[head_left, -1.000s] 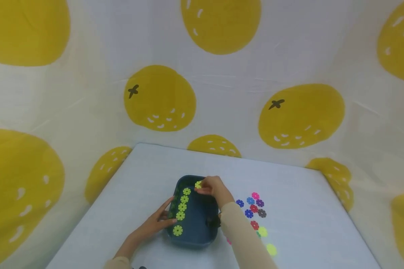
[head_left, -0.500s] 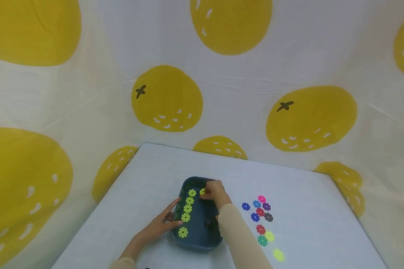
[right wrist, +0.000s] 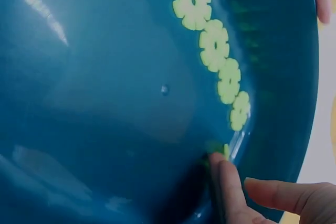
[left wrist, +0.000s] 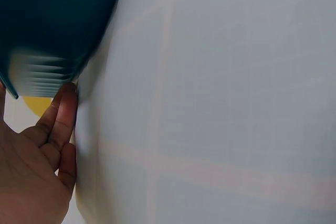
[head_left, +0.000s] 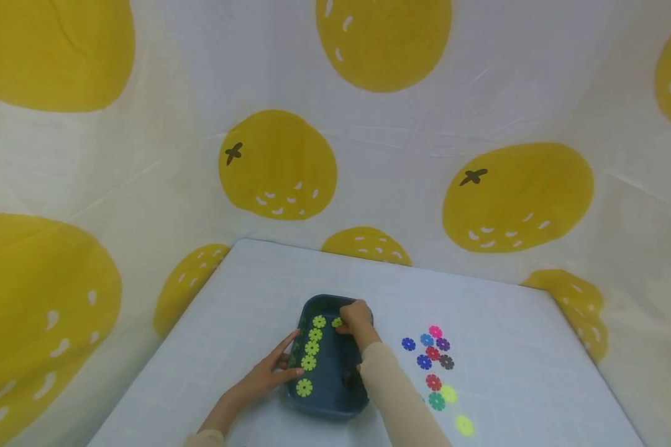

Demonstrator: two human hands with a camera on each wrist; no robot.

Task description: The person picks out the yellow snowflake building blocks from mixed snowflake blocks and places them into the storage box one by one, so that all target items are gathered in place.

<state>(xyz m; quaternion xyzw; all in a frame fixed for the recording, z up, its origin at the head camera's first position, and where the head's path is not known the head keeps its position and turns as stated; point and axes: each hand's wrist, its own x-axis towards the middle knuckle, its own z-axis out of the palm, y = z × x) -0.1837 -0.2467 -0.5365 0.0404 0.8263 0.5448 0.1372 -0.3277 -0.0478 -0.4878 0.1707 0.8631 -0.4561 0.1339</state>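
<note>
A dark blue-green tray (head_left: 331,412) holds a column of yellow-green flower-shaped discs (head_left: 311,347) along its left side. My left hand (head_left: 257,380) holds the tray's left side, thumb over the rim; in the left wrist view, fingers of this hand (left wrist: 39,150) touch the tray's outer wall (left wrist: 52,19). Inside the tray's far end, my right hand (head_left: 356,318) touches another yellow-green disc (head_left: 337,322). The right wrist view shows that disc (right wrist: 226,151) nearly edge-on at the fingertips of the right hand (right wrist: 262,198), whose thumb stands apart from the fingers.
To the right of the tray, several loose discs lie on the white table (head_left: 514,360): pink (head_left: 435,331), blue (head_left: 408,344), purple, red (head_left: 433,382), grey (head_left: 446,362), green (head_left: 437,401) and yellow (head_left: 464,425). Patterned cloth (head_left: 386,186) hangs behind and beside the table.
My right hand has lowered its yellow-green disc into the tray's far end, and its fingers have loosened around it. The left hand stays at the tray's side. The head view has shifted slightly.
</note>
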